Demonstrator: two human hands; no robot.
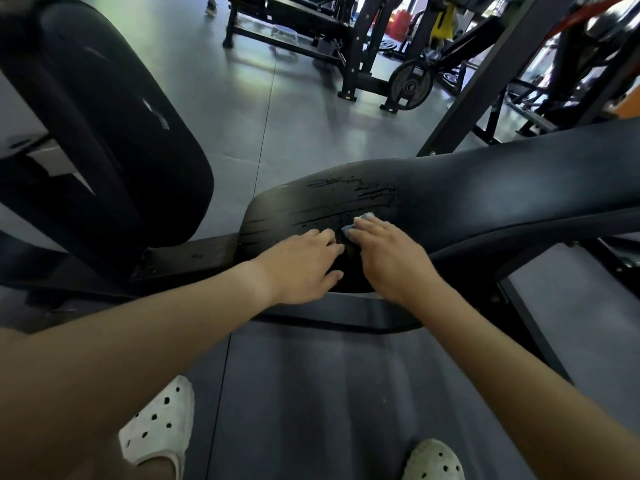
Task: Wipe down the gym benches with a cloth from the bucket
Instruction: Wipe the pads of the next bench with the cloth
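A black padded gym bench [467, 188] runs from the middle of the view up to the right. Its near end shows wet streaks. My right hand [388, 251] presses a small blue-grey cloth [363, 218] onto that wet end; only the cloth's edges peek out past the fingers. Just left of it, my left hand [304, 263] rests on the bench pad with fingers loosely bent, holding nothing. The two hands nearly touch.
A large black upright pad [104, 116] stands at the left on a dark frame. Across the grey floor are another bench [304, 15], a rack with a weight plate [410, 84] and a bluish bucket [284, 31]. My white clogs [159, 424] stand on a floor mat.
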